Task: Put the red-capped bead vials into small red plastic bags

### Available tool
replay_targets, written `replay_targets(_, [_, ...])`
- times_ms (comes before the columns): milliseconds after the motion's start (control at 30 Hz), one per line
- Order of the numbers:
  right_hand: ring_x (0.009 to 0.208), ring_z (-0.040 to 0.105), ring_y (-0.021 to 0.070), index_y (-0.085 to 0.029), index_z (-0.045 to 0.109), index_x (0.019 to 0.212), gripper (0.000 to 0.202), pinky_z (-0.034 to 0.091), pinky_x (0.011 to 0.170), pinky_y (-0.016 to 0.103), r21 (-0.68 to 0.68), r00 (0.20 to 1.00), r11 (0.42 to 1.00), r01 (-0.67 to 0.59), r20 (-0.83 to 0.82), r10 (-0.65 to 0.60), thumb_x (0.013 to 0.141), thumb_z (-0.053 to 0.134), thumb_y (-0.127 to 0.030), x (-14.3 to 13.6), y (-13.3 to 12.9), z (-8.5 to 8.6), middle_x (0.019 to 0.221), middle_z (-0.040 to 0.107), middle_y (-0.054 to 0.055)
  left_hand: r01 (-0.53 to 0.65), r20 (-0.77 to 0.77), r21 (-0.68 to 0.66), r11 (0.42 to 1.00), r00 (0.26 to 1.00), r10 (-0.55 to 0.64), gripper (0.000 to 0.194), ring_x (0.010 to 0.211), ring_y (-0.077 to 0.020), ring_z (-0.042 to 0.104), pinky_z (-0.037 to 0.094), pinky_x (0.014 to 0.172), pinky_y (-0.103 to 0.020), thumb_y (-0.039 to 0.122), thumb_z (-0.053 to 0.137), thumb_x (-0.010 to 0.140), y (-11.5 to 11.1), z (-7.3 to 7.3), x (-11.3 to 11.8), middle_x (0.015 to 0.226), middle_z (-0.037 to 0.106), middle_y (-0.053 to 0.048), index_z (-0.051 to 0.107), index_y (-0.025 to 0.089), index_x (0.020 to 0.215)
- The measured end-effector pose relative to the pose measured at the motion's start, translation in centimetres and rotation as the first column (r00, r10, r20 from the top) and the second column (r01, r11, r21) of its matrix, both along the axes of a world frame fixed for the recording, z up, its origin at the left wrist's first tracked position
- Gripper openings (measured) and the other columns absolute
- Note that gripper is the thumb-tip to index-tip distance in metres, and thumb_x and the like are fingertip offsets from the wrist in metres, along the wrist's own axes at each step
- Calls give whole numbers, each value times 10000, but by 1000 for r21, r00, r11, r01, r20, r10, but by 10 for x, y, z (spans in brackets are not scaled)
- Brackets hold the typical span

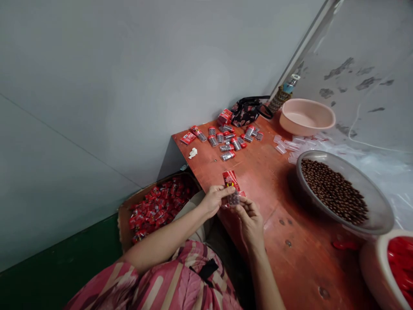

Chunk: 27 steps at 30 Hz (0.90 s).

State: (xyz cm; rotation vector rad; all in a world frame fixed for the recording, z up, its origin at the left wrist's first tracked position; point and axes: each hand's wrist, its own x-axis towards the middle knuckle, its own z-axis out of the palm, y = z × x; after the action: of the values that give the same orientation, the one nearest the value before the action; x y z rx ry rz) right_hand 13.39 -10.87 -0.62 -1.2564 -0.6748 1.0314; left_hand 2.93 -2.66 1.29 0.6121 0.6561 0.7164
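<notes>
Packet [230, 180], one: at the left edge of the worktop [267, 181], fingers of left hand [213, 200] and right hand [251, 218] clamped on it; best steadied left, pressed lightly right, to avoid crumpling. Tubes [227, 156], filled: far left. Balls [334, 189], brown, in bowl [381, 211]: right. Box [124, 226], red packs [158, 206]: left.

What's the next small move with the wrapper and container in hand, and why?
Perhaps steady the red wrapper with the left hand and nudge the small container along it with the right hand: the wrapper extends past the container's far end, and the right hand is at its near end. Whether it sits inside is unclear.
</notes>
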Motion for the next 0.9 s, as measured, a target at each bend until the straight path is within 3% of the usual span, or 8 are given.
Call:
replay_targets(300, [485,514,93,-188,550,730,210,421,466,208,-35,1000,999,3,15,-2,650,720,-282,-7,14,14,578,568,-52,20,67,-61,998,998,-16,297,613,-151,614,491,691,-302,307,761,585,-19,3,-16,673,651,-80,652,53,695])
replay_targets(500, [501,539,110,-183,569,738,225,423,473,221,-83,995,995,55,88,-48,660,700,-348,13,10,21,590,597,-28,-423,-64,-170,890,906,418,360,911,-229,627,483,827,-362,423,648,708,-11,-11,-76,1003,650,-134,597,145,931])
replay_targets(567, [484,533,107,-181,571,736,233,404,445,210,-121,984,986,118,144,-101,678,681,-378,27,4,20,585,597,-27,-401,-228,-80,913,899,375,400,891,-240,634,495,806,-384,441,613,732,-13,-16,-83,1052,631,-156,581,151,1006])
replay_targets(633, [457,519,105,-182,571,736,245,388,416,205,-163,974,974,156,187,-125,687,669,-402,39,-1,17,571,596,-31,-234,-370,224,946,878,304,398,953,-252,610,469,855,-416,427,589,755,-17,-17,-74,1108,609,-150,588,162,1051])
replay_targets(667, [450,513,103,-184,572,740,248,389,412,205,-176,972,971,163,198,-127,692,664,-408,44,-4,15,573,598,-31,-94,-425,432,897,856,294,390,1023,-255,574,432,908,-426,422,578,763,-19,-17,-64,1142,594,-136,596,173,1062])
replay_targets(733, [452,513,101,-185,573,744,244,408,430,212,-173,970,972,160,208,-123,701,657,-411,49,-8,12,580,601,-32,221,-501,764,607,795,341,400,1181,-254,445,298,1026,-440,419,574,766,-21,-16,-38,1231,538,-99,588,203,1103])
replay_targets(800, [463,523,101,-186,573,743,237,417,447,214,-160,971,976,148,210,-113,704,657,-404,52,-12,9,582,598,-33,460,-563,825,327,709,425,432,1252,-277,344,186,1065,-479,410,575,767,-21,-19,-10,1256,514,-110,568,178,1132])
replay_targets(900, [465,529,102,-186,576,739,241,416,452,213,-169,971,975,141,214,-104,690,670,-402,53,-15,7,567,583,-37,627,-611,759,174,596,521,395,1270,-311,297,138,1054,-528,363,546,797,-18,-31,20,1255,506,-142,568,133,1117])
